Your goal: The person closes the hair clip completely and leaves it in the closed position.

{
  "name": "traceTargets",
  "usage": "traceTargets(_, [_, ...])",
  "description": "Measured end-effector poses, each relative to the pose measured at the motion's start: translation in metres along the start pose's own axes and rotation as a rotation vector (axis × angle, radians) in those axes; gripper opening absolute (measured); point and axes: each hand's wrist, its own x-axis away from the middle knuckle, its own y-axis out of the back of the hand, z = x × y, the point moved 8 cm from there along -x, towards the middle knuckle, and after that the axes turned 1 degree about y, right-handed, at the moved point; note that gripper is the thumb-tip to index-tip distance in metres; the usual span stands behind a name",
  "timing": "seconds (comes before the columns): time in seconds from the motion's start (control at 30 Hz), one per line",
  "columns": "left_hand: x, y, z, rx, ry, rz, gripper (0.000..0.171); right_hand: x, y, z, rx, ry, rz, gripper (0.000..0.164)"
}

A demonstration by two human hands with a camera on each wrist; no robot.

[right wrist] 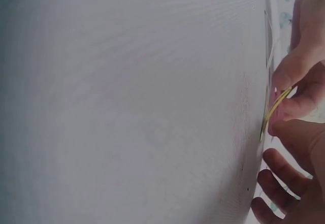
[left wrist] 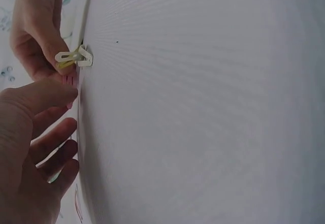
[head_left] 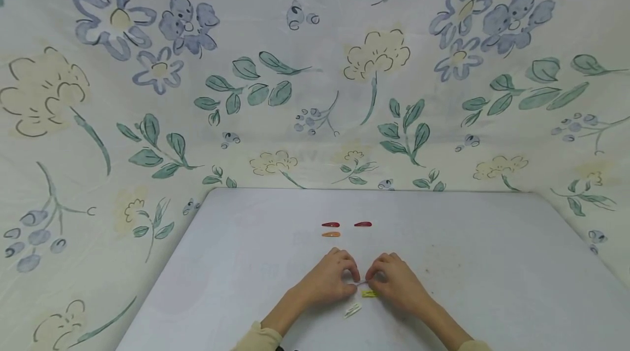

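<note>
Between my two hands is a small pink snap hair clip. My left hand pinches one end of it with thumb and forefinger, and my right hand pinches the other. Fingertips cover most of the clip; its pink body shows in the left wrist view. Just below the fingers, by the right hand, lies a yellow hair clip, its prongs spread apart. A white hair clip, also sprung apart, lies nearer the person.
Farther back on the white table lie a red hair clip, an orange hair clip just in front of it, and another red hair clip to the right. A flower-patterned cloth hangs behind the table.
</note>
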Motion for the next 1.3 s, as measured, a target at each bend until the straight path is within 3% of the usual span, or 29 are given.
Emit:
traceTargets(0.37, [0.0,0.005,0.001,0.056,0.015,-0.012,0.013,-0.002,0.002,-0.002,-0.063,-0.07,0.034,0.009])
traceTargets(0.83, [0.0,0.012,0.009,0.181,0.088,-0.032,0.013,-0.008,-0.003,-0.008,-0.142,-0.194,0.093,0.012])
traceTargets(1.03, [0.001,0.019,0.008,0.207,0.071,-0.086,0.014,-0.013,-0.002,-0.004,-0.153,-0.206,0.084,0.013])
traceTargets(1.3, [0.001,0.034,0.009,0.211,0.061,-0.163,0.013,-0.023,0.009,0.003,-0.219,-0.123,-0.017,0.012])
